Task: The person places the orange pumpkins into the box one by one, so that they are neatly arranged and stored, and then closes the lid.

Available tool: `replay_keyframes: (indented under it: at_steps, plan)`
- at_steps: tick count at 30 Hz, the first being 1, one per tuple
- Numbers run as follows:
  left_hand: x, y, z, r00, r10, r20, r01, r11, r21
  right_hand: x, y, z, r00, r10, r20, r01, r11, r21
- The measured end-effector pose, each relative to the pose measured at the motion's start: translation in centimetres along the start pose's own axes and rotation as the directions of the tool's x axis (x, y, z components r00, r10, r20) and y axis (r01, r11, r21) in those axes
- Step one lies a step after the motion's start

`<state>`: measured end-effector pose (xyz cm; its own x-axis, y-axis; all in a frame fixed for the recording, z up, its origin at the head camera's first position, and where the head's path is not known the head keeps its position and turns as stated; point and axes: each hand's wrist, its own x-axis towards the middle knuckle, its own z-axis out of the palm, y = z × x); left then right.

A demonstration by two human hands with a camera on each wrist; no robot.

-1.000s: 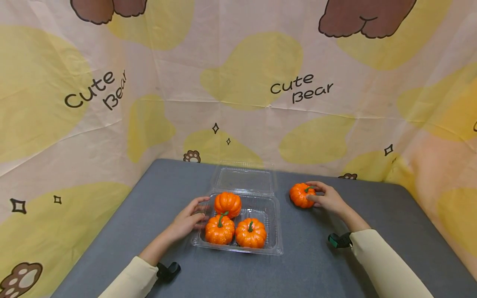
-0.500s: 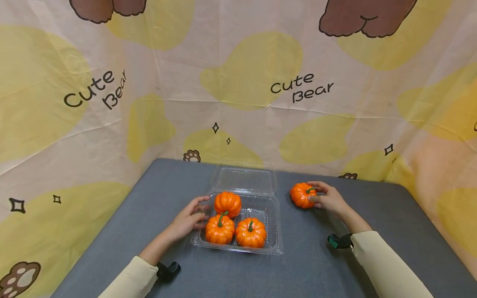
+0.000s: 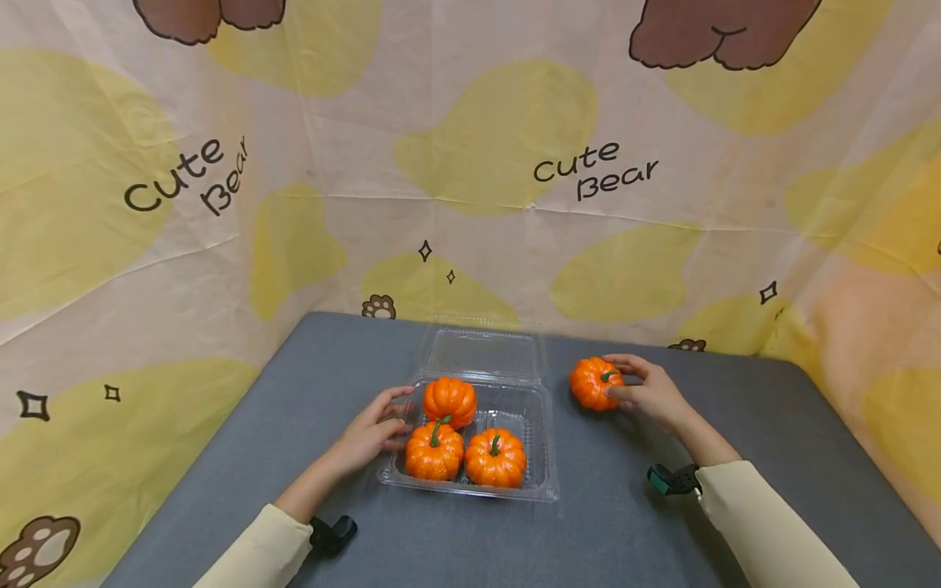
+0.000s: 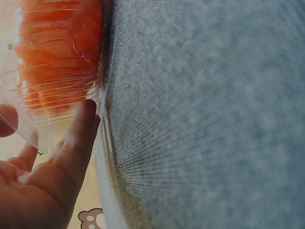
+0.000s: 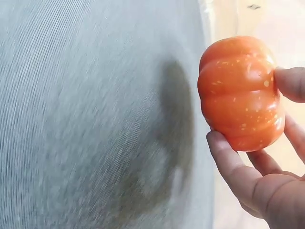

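My right hand [image 3: 650, 396] holds a small orange pumpkin [image 3: 594, 384] with a green stem, thumb on one side and fingers on the other. In the right wrist view this pumpkin [image 5: 240, 95] shows speckled ribs, and a shadow falls on the cloth below. A clear plastic clamshell container [image 3: 540, 441] lies with its lid back. Inside are three more pumpkins: one at back left [image 3: 450, 402], one at front left [image 3: 434, 452], one at front right [image 3: 496, 460]. My left hand [image 3: 367, 433] rests its extended fingers at the container's left side; a fingertip [image 4: 86, 109] lies against the ribbed wall.
The transparent lid [image 3: 481, 353] lies toward the back edge of the grey table [image 3: 588, 531]. A printed cloth [image 3: 485, 163] with bears and lettering hangs behind and at both sides. Dark straps with devices sit on both wrists.
The pumpkin in my right hand has risen very slightly in the head view. My left hand, the container and its three pumpkins have stayed put.
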<state>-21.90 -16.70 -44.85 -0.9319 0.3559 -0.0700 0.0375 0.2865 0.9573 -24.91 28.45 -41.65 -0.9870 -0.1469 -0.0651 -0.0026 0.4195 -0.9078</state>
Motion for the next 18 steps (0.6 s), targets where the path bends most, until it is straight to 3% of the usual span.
replay_keyframes:
  at_steps: [10, 18]
  plan:
    - [0.0, 0.1, 0.1, 1.0, 0.001, -0.009, -0.001, 1.0, 0.003, -0.5, -2.4, 1.2, 0.997, -0.077, 0.021, 0.074, 0.992, 0.105]
    - [0.0, 0.1, 0.1, 1.0, -0.013, -0.015, 0.013, 1.0, 0.004, -0.6, -4.4, 2.9, 0.99, -0.133, 0.047, 0.127, 0.985, 0.114]
